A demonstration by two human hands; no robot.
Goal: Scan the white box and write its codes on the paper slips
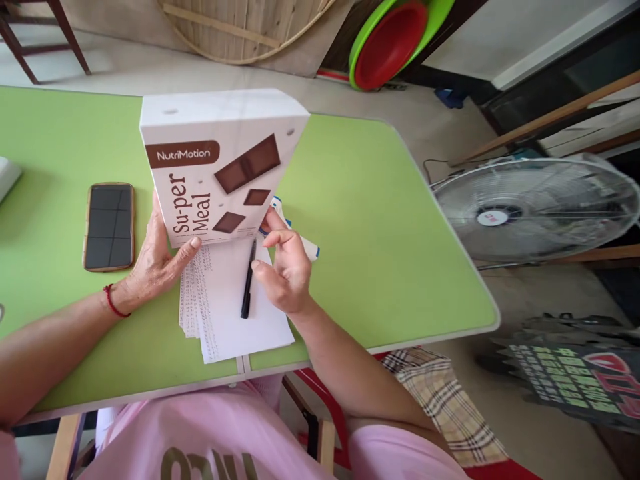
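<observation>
A white snack box (200, 190) with brown chocolate pieces printed on it stands tilted up above the green table, its front facing me. My left hand (163, 250) grips its lower left edge, thumb on the front and fingers behind. Beside the lower right corner is my right hand (287, 267), fingers loosely bent and thumb apart; I cannot tell whether its fingertips touch the box. Below lie white paper sheets (225, 327) with rows of small handwriting and a black pen (248, 287). A white and blue item (310, 250), partly hidden, lies behind my right hand.
Left of the box, a phone (109, 227) in a brown case lies on the green table (380, 253). A standing fan (540, 210) is close to the table's right edge. Red and green basins (393, 43) lean at the back, and plaid cloth (450, 407) hangs at lower right.
</observation>
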